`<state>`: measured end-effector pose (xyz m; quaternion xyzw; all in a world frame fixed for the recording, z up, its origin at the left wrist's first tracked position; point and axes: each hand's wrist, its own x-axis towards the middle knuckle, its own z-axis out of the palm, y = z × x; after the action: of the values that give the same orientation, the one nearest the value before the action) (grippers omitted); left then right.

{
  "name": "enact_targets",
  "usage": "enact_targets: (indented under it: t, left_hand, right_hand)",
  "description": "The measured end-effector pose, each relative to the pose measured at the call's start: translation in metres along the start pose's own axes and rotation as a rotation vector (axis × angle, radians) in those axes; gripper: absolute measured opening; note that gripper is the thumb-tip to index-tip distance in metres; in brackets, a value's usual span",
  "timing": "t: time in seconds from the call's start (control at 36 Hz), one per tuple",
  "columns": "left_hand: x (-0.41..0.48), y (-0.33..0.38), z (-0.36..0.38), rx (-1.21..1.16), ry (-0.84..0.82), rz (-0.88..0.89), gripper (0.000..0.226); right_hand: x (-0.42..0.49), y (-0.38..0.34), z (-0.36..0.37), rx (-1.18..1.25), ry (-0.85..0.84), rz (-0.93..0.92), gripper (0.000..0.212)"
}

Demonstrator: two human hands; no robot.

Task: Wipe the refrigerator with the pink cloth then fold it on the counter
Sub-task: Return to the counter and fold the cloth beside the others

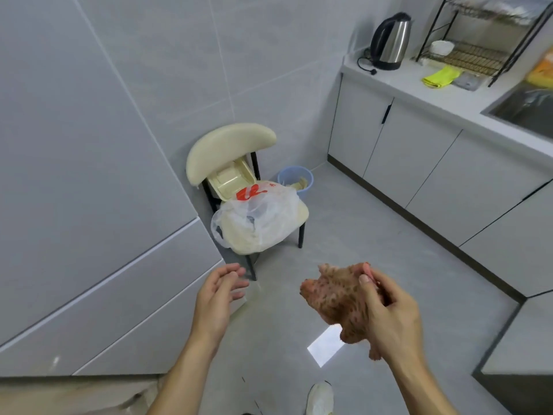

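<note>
My right hand (389, 313) grips the bunched pink cloth (335, 298) in the air above the floor, thumb over its top. The cloth is fuzzy and crumpled, with an end hanging below my palm. My left hand (218, 292) hovers to the left of it, fingers relaxed and holding nothing, close to the lower corner of the grey refrigerator (89, 175). The refrigerator fills the left side, with its drawer seams showing. The white counter (434, 91) runs along the upper right.
A cream chair (230, 151) with a plastic bag (257, 220) and a foam box stands ahead by the wall. A blue bin (294, 179) sits behind it. On the counter are a kettle (390, 40), a yellow cloth (440, 77), a dish rack (478, 52) and a sink (526, 109).
</note>
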<state>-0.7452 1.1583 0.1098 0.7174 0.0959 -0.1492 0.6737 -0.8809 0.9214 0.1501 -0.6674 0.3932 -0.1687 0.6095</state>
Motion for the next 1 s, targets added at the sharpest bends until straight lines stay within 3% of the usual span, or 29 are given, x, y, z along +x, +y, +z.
enact_targets:
  t: [0.22, 0.36, 0.47, 1.0]
  left_hand:
    - [0.026, 0.029, 0.085, 0.035, -0.066, 0.004, 0.022]
    - [0.052, 0.034, 0.123, 0.061, -0.089, -0.028, 0.022]
    - [0.09, 0.045, 0.161, 0.086, -0.115, -0.01, 0.022]
    - [0.291, 0.145, 0.345, 0.174, -0.358, 0.04, 0.023]
  right_hand:
    - [0.062, -0.03, -0.049, 0.163, -0.006, 0.056, 0.017]
    - [0.107, -0.03, -0.067, 0.062, 0.076, 0.033, 0.008]
    - [0.154, -0.033, -0.075, 0.052, 0.146, 0.028, 0.018]
    - [0.363, -0.098, -0.07, 0.17, 0.348, 0.081, 0.008]
